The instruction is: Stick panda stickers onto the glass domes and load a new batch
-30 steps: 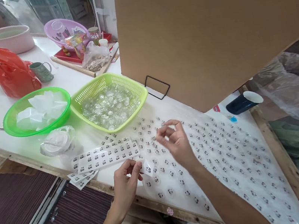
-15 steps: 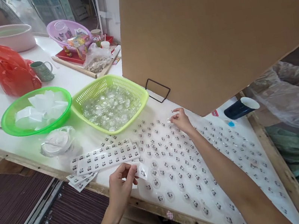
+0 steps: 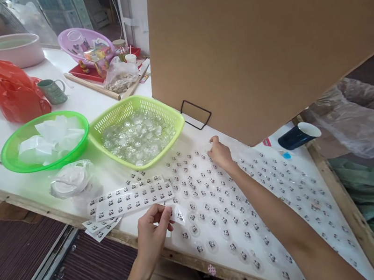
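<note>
My left hand is closed in a pinch on a small piece of clear sticker sheet with panda prints, just above the table's front edge. Farther back, my right hand is down at the rows of clear round discs, each with a small panda print. Its fingers are bent and drawn together; whatever lies under the fingertips is too small to make out. To the left of my left hand, panda sticker sheets lie overlapping, some sticking out past the edge.
Behind the discs stands a yellow-green basket of clear round pieces, beside a green bowl of white translucent scraps. A large cardboard sheet rises at the back right. A dark cup lies on its side at the right edge.
My right hand has shifted slightly left and lower, and its fingers, spread before, are now closer together against the table. My left hand stays in place with the sticker piece.
</note>
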A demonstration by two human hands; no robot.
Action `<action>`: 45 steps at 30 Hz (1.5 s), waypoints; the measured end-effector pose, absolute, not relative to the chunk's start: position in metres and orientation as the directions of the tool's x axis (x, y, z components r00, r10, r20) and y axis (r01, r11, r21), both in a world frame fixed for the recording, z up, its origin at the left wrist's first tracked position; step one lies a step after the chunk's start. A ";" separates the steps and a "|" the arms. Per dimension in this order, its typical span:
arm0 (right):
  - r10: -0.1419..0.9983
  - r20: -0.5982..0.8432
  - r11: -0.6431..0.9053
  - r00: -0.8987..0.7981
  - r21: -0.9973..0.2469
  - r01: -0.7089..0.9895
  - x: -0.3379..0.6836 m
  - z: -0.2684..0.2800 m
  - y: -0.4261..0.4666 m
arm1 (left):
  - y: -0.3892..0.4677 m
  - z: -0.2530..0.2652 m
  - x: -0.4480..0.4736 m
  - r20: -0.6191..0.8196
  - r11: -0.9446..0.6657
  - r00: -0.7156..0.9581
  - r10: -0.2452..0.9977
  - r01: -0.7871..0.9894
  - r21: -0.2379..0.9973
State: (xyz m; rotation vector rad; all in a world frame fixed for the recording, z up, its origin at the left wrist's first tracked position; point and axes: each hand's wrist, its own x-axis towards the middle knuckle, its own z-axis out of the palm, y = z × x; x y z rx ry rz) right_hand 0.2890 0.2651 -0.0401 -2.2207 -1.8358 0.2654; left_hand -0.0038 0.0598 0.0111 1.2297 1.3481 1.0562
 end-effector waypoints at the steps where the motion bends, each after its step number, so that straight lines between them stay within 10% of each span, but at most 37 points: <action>1: 0.980 0.032 -0.179 0.194 -0.270 0.946 0.289 -0.038 0.266 | 0.060 0.011 -0.004 -0.106 0.105 0.005 0.994 0.128 0.986; 12: 0.981 -0.055 -0.179 0.188 -0.646 0.742 0.294 -0.034 0.283 | 0.054 0.008 -0.013 -0.144 0.144 -0.011 0.990 0.091 0.985; 40: 0.983 0.017 -0.158 0.182 -0.418 0.894 0.261 -0.017 0.272 | 0.053 0.013 -0.016 -0.122 0.125 -0.054 0.991 0.073 0.989; 45: 0.999 -0.017 0.019 -0.050 -0.763 0.646 0.211 0.020 0.191 | 0.050 0.017 -0.016 -0.098 0.107 -0.111 0.989 0.075 0.991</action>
